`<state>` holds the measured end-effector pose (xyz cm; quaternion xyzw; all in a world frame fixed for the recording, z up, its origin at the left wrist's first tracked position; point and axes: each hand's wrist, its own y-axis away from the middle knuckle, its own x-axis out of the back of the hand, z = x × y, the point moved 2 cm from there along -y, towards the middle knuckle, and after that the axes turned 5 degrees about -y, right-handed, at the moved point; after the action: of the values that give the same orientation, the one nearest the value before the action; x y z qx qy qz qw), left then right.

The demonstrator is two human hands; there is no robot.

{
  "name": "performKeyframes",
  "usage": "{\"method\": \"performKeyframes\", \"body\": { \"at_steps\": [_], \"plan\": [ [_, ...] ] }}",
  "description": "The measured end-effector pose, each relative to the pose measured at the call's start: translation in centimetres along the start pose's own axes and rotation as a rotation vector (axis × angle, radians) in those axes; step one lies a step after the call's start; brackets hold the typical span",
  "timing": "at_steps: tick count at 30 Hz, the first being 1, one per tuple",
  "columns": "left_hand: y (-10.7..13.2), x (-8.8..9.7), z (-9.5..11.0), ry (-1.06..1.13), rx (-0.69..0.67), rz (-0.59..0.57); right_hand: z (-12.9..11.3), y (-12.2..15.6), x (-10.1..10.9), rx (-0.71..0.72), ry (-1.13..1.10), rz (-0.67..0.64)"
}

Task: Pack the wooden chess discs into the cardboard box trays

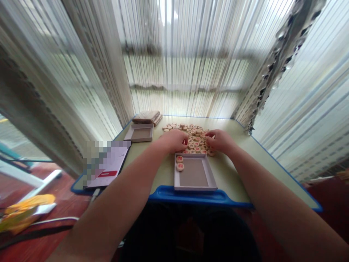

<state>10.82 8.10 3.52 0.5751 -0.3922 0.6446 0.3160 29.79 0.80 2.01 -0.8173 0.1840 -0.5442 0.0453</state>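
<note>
Both my hands rest on a heap of round wooden game pieces [194,135] with red and dark marks, in the middle of the table. My left hand [176,141] is curled over the heap's left side, fingers closed on pieces. My right hand [220,141] is curled over its right side, fingertips pinching among the pieces. Just in front of the hands lies a shallow grey-white box tray [209,174]. Two pieces [179,163] lie in the tray's near-left corner.
A second box tray [139,133] lies at the left, with a folded wooden board [147,116] behind it. A card or booklet [107,165] sits at the table's left edge. The table [245,178] has a blue rim. Curtains enclose three sides.
</note>
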Motion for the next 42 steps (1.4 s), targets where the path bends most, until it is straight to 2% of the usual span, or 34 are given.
{"method": "performKeyframes", "body": {
  "at_steps": [3,6,9,14,16,19,22,25,28,31,34,38,42],
  "plan": [
    [-0.2,0.3,-0.2,0.007,0.013,0.045,0.2,-0.2,0.1,0.021,-0.011,0.029],
    [-0.4,0.8,-0.8,0.020,0.005,0.196,0.0,-0.4,0.1,0.153,0.006,0.093],
    [-0.5,1.1,-2.1,0.027,0.044,0.332,-0.2,-0.2,-0.3,0.247,-0.011,0.095],
    [-0.2,1.6,-4.5,0.041,0.227,0.650,-0.2,-0.1,-0.7,0.324,-0.038,0.071],
    [-0.1,1.8,-4.9,0.040,0.277,0.700,-0.1,-0.1,-0.7,0.344,-0.047,0.071],
    [0.0,1.9,-4.6,0.031,0.275,0.591,-0.3,0.0,-0.5,0.347,-0.056,0.089],
    [0.0,1.7,-3.6,0.013,0.310,0.356,-1.0,0.3,-0.2,0.364,-0.062,0.073],
    [0.3,1.7,-2.8,-0.017,0.369,0.151,-2.4,1.0,0.0,0.469,-0.090,-0.013],
    [0.9,2.5,-3.0,-0.040,0.442,0.088,-3.6,1.7,0.0,0.561,-0.145,-0.140],
    [1.7,3.2,-4.0,-0.094,0.550,-0.061,-3.9,2.0,-0.2,0.574,-0.172,-0.193],
    [2.1,3.4,-4.6,-0.087,0.512,-0.142,-3.5,1.9,-0.4,0.575,-0.175,-0.199],
    [2.0,2.8,-4.0,-0.085,0.437,-0.274,-3.1,1.6,-0.6,0.577,-0.203,-0.223],
    [1.9,2.6,-3.1,-0.132,0.406,-0.296,-3.4,1.7,-0.5,0.583,-0.199,-0.216]
  ]
}}
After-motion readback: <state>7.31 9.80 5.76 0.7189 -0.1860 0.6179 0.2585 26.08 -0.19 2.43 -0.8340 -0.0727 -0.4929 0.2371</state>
